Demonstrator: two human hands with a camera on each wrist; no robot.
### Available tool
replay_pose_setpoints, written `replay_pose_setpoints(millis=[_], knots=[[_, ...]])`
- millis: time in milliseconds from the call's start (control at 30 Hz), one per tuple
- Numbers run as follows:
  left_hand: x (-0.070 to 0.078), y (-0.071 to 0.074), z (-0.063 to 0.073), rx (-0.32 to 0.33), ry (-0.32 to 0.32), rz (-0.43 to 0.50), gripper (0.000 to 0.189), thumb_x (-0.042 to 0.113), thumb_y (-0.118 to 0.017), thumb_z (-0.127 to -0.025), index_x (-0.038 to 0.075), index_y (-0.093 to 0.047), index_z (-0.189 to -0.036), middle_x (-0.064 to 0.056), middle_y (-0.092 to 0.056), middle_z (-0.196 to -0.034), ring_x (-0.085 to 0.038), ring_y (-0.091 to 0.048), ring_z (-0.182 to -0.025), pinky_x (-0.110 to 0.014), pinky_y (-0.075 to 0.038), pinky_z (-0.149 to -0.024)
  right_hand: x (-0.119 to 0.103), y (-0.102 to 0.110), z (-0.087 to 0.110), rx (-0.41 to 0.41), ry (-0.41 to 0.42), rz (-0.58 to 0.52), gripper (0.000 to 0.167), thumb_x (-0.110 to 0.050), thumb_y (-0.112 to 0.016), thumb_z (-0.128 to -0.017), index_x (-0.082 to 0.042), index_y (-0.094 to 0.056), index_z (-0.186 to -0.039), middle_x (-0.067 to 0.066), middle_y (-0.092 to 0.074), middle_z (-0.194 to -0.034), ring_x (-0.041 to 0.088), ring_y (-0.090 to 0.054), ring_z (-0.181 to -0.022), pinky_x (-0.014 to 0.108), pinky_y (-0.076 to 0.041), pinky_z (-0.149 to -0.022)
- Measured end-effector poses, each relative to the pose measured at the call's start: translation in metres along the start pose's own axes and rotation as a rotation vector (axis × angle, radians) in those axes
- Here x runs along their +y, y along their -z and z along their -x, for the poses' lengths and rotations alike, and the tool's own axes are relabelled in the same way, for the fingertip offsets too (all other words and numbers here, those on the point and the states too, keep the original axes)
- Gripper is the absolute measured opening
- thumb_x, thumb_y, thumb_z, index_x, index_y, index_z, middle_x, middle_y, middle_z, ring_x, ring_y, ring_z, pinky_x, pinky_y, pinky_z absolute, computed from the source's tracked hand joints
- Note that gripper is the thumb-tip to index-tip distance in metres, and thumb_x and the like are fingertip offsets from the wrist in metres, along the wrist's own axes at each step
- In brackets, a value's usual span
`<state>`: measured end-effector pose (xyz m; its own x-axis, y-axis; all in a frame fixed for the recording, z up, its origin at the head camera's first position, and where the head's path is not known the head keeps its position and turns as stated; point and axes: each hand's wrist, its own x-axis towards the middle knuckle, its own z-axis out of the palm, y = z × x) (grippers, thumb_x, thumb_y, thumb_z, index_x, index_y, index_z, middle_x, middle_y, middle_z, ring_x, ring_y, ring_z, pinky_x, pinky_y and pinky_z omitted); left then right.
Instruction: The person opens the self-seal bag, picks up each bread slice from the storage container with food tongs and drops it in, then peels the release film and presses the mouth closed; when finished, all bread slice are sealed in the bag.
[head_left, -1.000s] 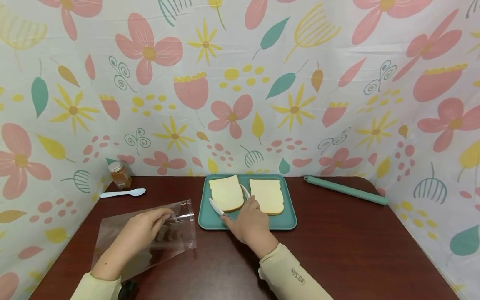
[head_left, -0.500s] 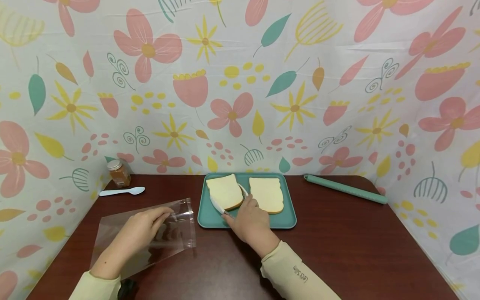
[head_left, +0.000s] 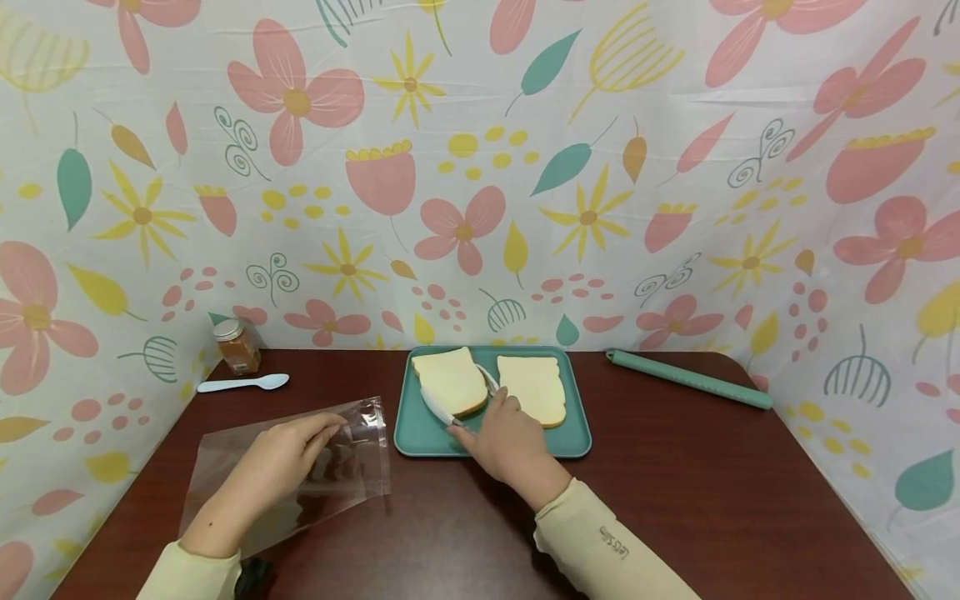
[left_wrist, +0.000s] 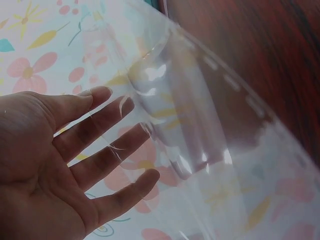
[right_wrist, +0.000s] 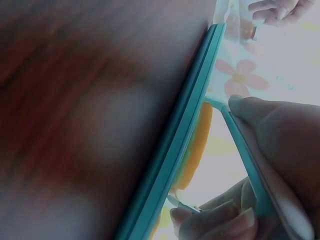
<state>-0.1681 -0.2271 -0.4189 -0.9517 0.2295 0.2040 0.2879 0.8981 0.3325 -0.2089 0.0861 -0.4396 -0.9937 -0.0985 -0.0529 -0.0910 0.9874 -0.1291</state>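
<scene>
My right hand (head_left: 510, 437) holds a pair of white tongs (head_left: 437, 406) over the tray. The tongs' arms lie along both sides of the left bread slice (head_left: 452, 377), which sits askew on the teal tray (head_left: 570, 450). A second bread slice (head_left: 531, 390) lies flat to its right. In the right wrist view the tongs (right_wrist: 245, 150) run from my palm to the slice's brown edge (right_wrist: 200, 145). On the left, my left hand (head_left: 277, 462) pinches a clear plastic bag (head_left: 352, 471) near its upper edge. The left wrist view shows my fingers (left_wrist: 107, 155) overlapping the film.
A small jar with a metal lid (head_left: 237, 347) and a pale blue spoon (head_left: 247, 383) are at the back left. To the tray's right lies a long green stick (head_left: 690, 379). Flowered cloth (head_left: 465, 233) hangs around the table's back and sides.
The tongs have come in closer around the left slice, which has shifted slightly to the left and turned a little. My left hand and the bag have stayed nearly still.
</scene>
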Motion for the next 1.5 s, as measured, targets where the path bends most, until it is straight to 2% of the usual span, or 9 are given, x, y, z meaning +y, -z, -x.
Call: replay_pose_setpoints(millis=[200,500,633,767,867,1067,1167,1300,1500], knots=[[0.000,0.000,0.000,-0.009,0.002,-0.017,0.024,0.016,-0.064,-0.108,0.016,-0.075,-0.129,-0.003,-0.081,-0.121,-0.007,-0.061,-0.073,-0.030,-0.046,-0.065,0.010,0.005,-0.001,0.004,0.013,-0.033,0.113,-0.081,-0.050,-0.098,0.011,-0.031,-0.162,0.030,-0.056,-0.148,0.037,-0.074,-0.088,0.047,-0.064,-0.076],[0.000,0.000,0.002,-0.015,-0.018,-0.012,0.024,0.013,-0.065,-0.107,0.017,-0.075,-0.128,-0.004,-0.081,-0.123,-0.003,-0.054,-0.067,-0.027,-0.042,-0.062,0.028,0.009,0.001,0.061,0.083,-0.048,0.110,-0.079,-0.053,-0.099,0.012,-0.036,-0.160,0.029,-0.058,-0.144,0.037,-0.074,-0.083,0.049,-0.063,-0.075],[-0.001,0.001,0.002,-0.005,-0.042,-0.023,0.024,0.011,-0.065,-0.107,0.017,-0.075,-0.128,-0.004,-0.081,-0.123,-0.005,-0.062,-0.073,-0.026,-0.042,-0.062,0.035,0.011,0.004,0.064,0.105,-0.072,0.110,-0.080,-0.053,-0.098,0.008,-0.035,-0.162,0.027,-0.059,-0.145,0.034,-0.074,-0.081,0.047,-0.063,-0.073],[-0.002,0.004,0.002,0.019,-0.071,-0.036,0.025,0.008,-0.065,-0.106,0.017,-0.076,-0.126,-0.003,-0.081,-0.122,-0.014,-0.075,-0.089,-0.029,-0.047,-0.065,0.041,0.015,0.007,0.062,0.135,-0.096,0.111,-0.081,-0.054,-0.096,0.005,-0.033,-0.164,0.025,-0.059,-0.146,0.033,-0.073,-0.081,0.047,-0.062,-0.073],[-0.002,0.006,0.003,0.021,-0.086,-0.036,0.025,0.007,-0.066,-0.105,0.018,-0.077,-0.124,-0.001,-0.081,-0.120,-0.021,-0.079,-0.098,-0.034,-0.054,-0.070,0.044,0.018,0.009,0.082,0.176,-0.103,0.111,-0.082,-0.056,-0.095,0.003,-0.035,-0.164,0.024,-0.062,-0.142,0.031,-0.071,-0.077,0.045,-0.061,-0.069],[-0.004,0.008,0.003,0.018,-0.105,-0.043,0.023,0.006,-0.068,-0.103,0.022,-0.078,-0.118,0.004,-0.081,-0.116,-0.012,-0.073,-0.089,-0.033,-0.053,-0.069,0.054,0.022,0.014,0.150,0.292,-0.088,0.108,-0.080,-0.059,-0.095,0.000,-0.037,-0.164,0.021,-0.065,-0.131,0.019,-0.058,-0.058,0.035,-0.054,-0.056],[-0.006,0.009,0.003,0.010,-0.107,-0.043,0.024,0.006,-0.068,-0.103,0.022,-0.078,-0.117,0.005,-0.081,-0.115,-0.013,-0.074,-0.089,-0.034,-0.056,-0.071,0.061,0.022,0.016,0.163,0.342,-0.079,0.107,-0.079,-0.059,-0.095,-0.002,-0.034,-0.166,0.018,-0.065,-0.129,0.013,-0.050,-0.053,0.029,-0.049,-0.054],[-0.007,0.010,0.004,-0.014,-0.111,-0.038,0.024,0.005,-0.069,-0.103,0.021,-0.078,-0.119,0.002,-0.081,-0.117,-0.021,-0.079,-0.100,-0.040,-0.061,-0.076,0.071,0.023,0.018,0.145,0.393,-0.089,0.108,-0.081,-0.058,-0.095,-0.005,-0.033,-0.168,0.013,-0.064,-0.127,0.009,-0.047,-0.054,0.026,-0.048,-0.057],[-0.009,0.011,0.005,-0.009,-0.137,-0.039,0.024,0.005,-0.069,-0.102,0.022,-0.078,-0.118,0.005,-0.082,-0.114,-0.020,-0.079,-0.101,-0.039,-0.062,-0.078,0.085,0.022,0.018,0.133,0.545,-0.052,0.107,-0.083,-0.056,-0.095,-0.008,-0.032,-0.168,0.006,-0.064,-0.121,0.004,-0.046,-0.059,0.024,-0.049,-0.062]])
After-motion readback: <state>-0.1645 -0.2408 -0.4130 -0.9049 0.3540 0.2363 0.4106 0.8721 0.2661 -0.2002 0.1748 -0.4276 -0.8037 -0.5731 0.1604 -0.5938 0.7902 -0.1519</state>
